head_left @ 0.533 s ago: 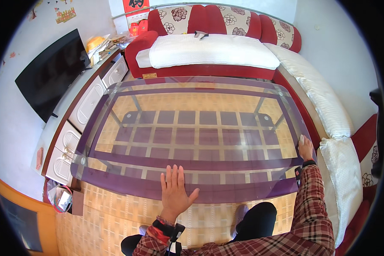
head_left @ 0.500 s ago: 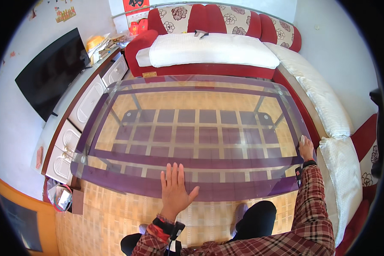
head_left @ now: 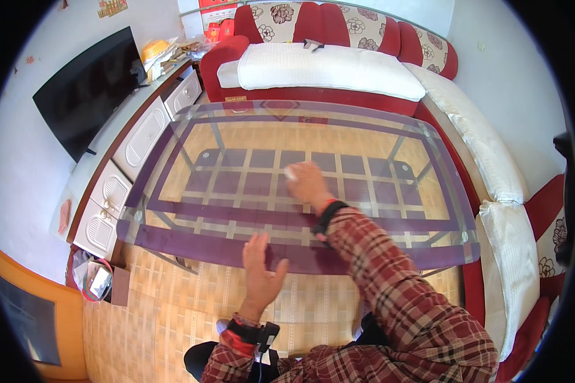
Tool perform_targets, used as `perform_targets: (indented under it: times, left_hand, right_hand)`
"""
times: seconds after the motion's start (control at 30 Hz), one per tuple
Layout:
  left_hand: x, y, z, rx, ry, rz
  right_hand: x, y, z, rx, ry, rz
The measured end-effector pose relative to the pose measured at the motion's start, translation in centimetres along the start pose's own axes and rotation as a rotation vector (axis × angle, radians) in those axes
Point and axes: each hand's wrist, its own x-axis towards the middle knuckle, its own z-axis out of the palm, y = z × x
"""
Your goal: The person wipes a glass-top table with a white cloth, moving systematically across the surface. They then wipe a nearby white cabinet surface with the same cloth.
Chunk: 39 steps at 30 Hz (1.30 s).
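1. Could drop small white thing [head_left: 291, 173] over middle of glass table [head_left: 313, 259], at twelve o'clock, if pinched too loosely in curled right hand [head_left: 310, 184].
2. Could smudge six-o'clock edge if pressing with empty, spread-fingered left hand [head_left: 262, 281].

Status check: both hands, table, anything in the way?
Left hand open at near edge of glass table, contact unclear. Right hand over tabletop, small white item in grip. Plaid right sleeve blocks part of view.

Purple-banded glass coffee table [head_left: 236, 210] on tan patterned floor [head_left: 172, 300]
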Motion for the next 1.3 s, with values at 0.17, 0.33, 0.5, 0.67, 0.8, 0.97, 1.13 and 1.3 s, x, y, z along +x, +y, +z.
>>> perform_targets:
  times: [0.17, 0.33, 0.5, 0.67, 0.8, 0.97, 1.13, 1.3]
  left_hand:
    - [-3.1, -2.5, -6.2, -0.056, 0.206, -0.127]
    - [-6.0, -3.2, -7.8, -0.18, 0.354, -0.276]
    - [-7.4, -1.1, -6.1, -0.729, 0.379, -0.444]
    - [-6.3, 3.2, -4.3, -0.892, 0.3, -0.425]
    - [-5.9, 5.5, -3.9, -0.74, 0.323, -0.281]
    - [-6.4, 6.1, -3.7, -0.443, 0.4, -0.24]
    - [-6.6, 4.1, -3.7, -0.232, 0.372, -0.512]
    - [-8.0, 4.2, -3.0, -0.212, 0.339, -0.569]
  right_hand:
    - [-0.6, -14.6, 1.9, 0.258, 0.027, -0.239]
    - [-5.5, -17.3, -1.5, 0.534, -0.093, -0.413]
    - [-10.3, -16.2, -7.0, 1.941, -0.517, 0.558]
    - [-13.6, -16.3, -11.2, 2.505, -0.638, 0.723]
    - [-15.2, -17.1, -12.6, 2.56, -0.563, 0.79]
    - [-17.2, -19.0, -12.9, 2.57, -0.707, 0.785]
    - [-21.0, -23.3, -12.8, 2.47, -0.627, 0.791]
    - [-22.6, -24.6, -12.5, 2.323, -0.564, 0.755]
